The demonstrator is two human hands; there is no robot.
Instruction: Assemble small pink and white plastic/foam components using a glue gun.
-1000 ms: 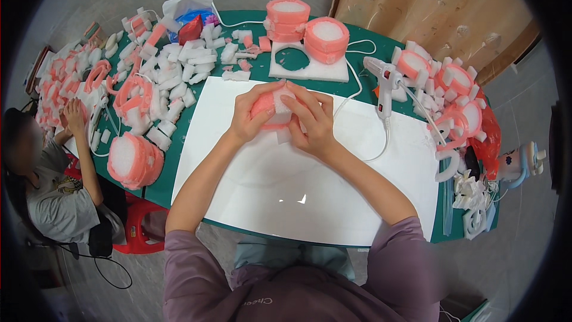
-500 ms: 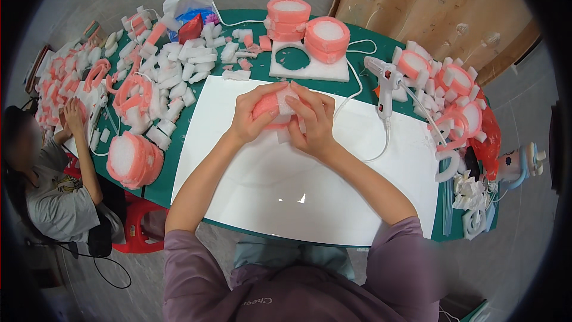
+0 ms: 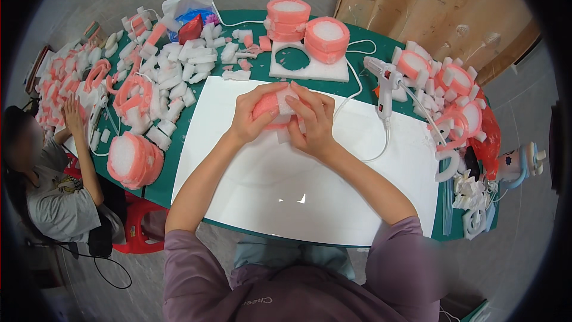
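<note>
Between my two hands, above the middle of the white board (image 3: 250, 197), is a pink and white foam piece (image 3: 266, 106). My left hand (image 3: 245, 118) wraps its left side, with the thumb lying across the pink face. On the other side my right hand (image 3: 317, 124) presses its fingers against the white part. The fingers cover much of the piece, so its full shape is hidden. To the right a white glue gun (image 3: 386, 89) stands on the board, its cable trailing down. Beyond my hands sits a white foam slab (image 3: 330, 73) with a round hole.
Two round pink-and-white foam pieces (image 3: 326, 39) stand at the back. White foam scraps (image 3: 173, 62) are heaped at the left, near a larger foam cylinder (image 3: 136, 160). Foam rings (image 3: 457, 77) crowd the right side. A co-worker (image 3: 59, 185) sits at the far left.
My hands and the foam piece stay in place. The co-worker's hand at the left has shifted slightly, its fingers now more upright.
</note>
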